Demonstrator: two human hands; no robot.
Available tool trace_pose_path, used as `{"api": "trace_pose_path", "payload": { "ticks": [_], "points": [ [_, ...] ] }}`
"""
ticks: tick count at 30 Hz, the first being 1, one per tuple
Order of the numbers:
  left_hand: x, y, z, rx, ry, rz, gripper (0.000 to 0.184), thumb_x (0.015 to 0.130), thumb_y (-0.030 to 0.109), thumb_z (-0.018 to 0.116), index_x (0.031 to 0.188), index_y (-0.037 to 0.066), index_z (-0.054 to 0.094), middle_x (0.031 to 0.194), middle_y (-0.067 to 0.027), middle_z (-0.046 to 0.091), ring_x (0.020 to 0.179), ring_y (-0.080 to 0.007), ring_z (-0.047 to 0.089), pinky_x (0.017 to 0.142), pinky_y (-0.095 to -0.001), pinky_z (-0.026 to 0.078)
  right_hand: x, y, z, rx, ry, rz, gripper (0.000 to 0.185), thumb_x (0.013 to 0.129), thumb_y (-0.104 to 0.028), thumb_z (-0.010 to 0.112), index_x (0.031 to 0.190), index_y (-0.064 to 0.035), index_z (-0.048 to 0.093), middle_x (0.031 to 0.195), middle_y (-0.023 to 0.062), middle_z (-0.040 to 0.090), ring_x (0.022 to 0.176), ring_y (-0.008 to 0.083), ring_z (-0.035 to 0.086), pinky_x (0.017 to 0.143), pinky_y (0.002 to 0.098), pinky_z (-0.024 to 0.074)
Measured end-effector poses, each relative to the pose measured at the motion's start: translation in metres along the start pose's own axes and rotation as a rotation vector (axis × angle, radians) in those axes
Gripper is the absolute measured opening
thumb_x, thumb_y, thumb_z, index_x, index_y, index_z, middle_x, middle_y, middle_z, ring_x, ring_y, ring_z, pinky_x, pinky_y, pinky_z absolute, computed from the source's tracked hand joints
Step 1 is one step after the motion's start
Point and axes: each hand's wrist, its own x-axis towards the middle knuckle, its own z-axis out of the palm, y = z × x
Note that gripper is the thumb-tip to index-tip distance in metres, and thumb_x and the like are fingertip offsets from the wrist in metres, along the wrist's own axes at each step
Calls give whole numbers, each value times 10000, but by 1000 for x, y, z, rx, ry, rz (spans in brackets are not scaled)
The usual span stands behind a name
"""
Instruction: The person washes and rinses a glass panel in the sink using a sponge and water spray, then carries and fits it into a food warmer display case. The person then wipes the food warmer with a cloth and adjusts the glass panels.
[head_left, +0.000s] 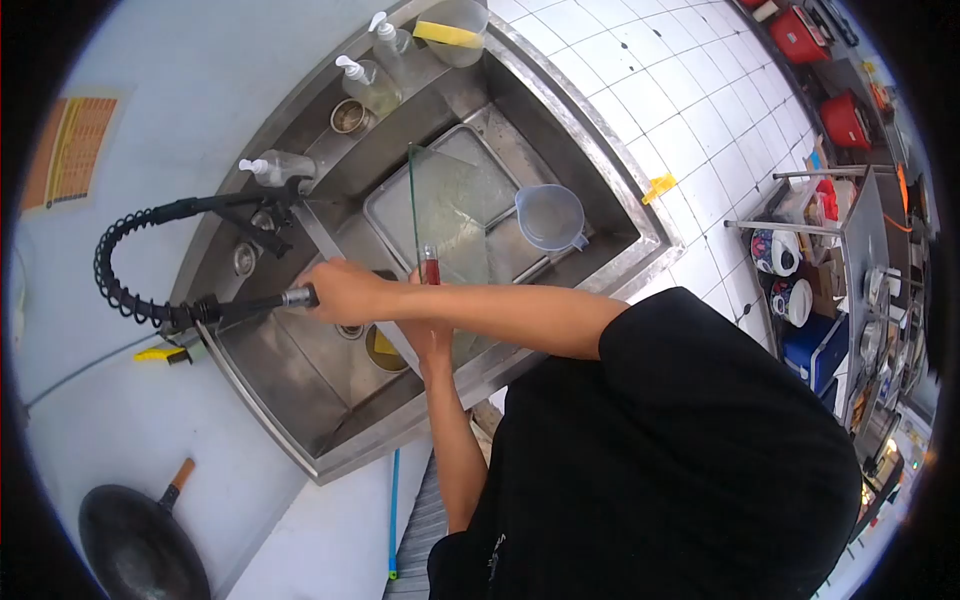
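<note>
My right arm reaches across my left forearm. My right hand (345, 290) is wrapped around the spray head (298, 297) of a black coiled-hose faucet (115, 250). Below it, my left hand (425, 335) is closed at the lower end of a clear glass panel (450, 200), which stands tilted over the sink divider. A red fitting with a metal-looking tip (431, 268) shows against the panel near my left fingers. My right forearm hides part of that hand and of the panel's lower end. I cannot see whether water is flowing.
The steel sink (620, 250) has two basins. One holds a metal tray (385, 205) and a clear measuring jug (550, 217); a round container with something yellow (385, 347) sits near the other. Pump bottles (370, 88) line the back ledge. A wok (140, 540) hangs lower left.
</note>
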Motion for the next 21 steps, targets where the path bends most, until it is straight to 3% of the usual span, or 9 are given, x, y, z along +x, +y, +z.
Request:
{"api": "trace_pose_path", "payload": {
  "ticks": [1,4,7,9,13,15,16,19,21],
  "points": [
    [-2,-3,1,19,-6,6,338,837,244,618,1118,56,616,836,-134,626,773,-312,593,720,-409,444,2,-2,-2,20,-74,3,158,736,-148,665,831,-22,660,788,222,670,796,403,659,742,466,522],
    [-4,-9,3,19,-19,0,352,845,221,616,1142,33,597,885,-139,627,813,-305,600,742,-407,445,1,5,20,19,100,-66,162,732,-158,658,808,-15,646,730,214,658,747,393,658,714,462,516],
    [-7,-12,8,-46,-48,-89,368,857,211,632,1149,-9,594,967,-146,642,863,-296,613,780,-390,457,9,15,34,90,-121,-51,161,732,-162,654,792,-13,642,685,209,643,708,372,658,697,455,509],
    [-3,-19,12,-48,-106,-182,354,857,179,627,1149,-15,582,981,-139,639,864,-290,613,787,-383,457,3,9,36,123,-121,-35,162,730,-166,650,779,-13,645,672,200,641,697,357,660,689,448,507],
    [1,-8,10,-4,-110,-83,354,839,192,594,1148,21,569,841,-158,616,765,-314,596,703,-415,455,6,17,33,-150,65,-72,168,734,-175,654,805,-23,657,725,193,665,744,358,672,700,447,519],
    [4,5,4,12,-133,-26,357,858,214,583,1158,21,569,852,-167,620,785,-315,605,723,-413,458,13,4,10,-75,-190,2,173,741,-159,669,862,-34,667,790,200,677,800,380,673,727,459,529],
    [9,9,2,27,-183,-120,370,885,245,574,1178,20,562,873,-169,632,810,-326,612,755,-411,461,15,-1,1,-42,-313,40,183,745,-151,677,890,-40,673,822,204,684,828,390,673,741,465,533],
    [14,8,2,-36,-164,-75,350,890,247,594,1146,9,587,929,-180,650,875,-329,626,792,-421,455,15,5,2,-153,-87,-69,210,749,-129,688,946,-56,678,883,209,687,873,409,666,762,479,540],
    [15,-5,4,6,-108,56,319,884,220,614,1108,-6,600,894,-186,660,844,-333,643,764,-424,467,19,5,-8,-288,2,-82,209,747,-133,695,948,-76,690,835,201,685,826,388,674,741,476,539]
  ]
}}
